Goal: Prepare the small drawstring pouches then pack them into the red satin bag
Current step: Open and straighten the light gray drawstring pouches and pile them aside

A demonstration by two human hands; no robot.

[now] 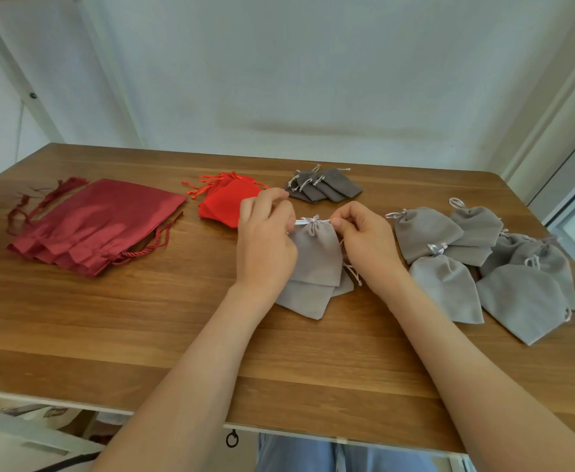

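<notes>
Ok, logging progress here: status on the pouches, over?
Left grip and right grip pinch the drawstrings of grey pouch, mouth gathered. Red satin bag flat at left, untouched. Nothing blocking.

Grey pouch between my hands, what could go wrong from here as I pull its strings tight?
The left hand and right hand pinch thin drawstring ends; an uneven pull could slip one free or gather the mouth crookedly. The grey pouch lies on other flat pouches, so lifting it might snag their loose cord. The cinched pouches sit near the right forearm, which could nudge them.
</notes>
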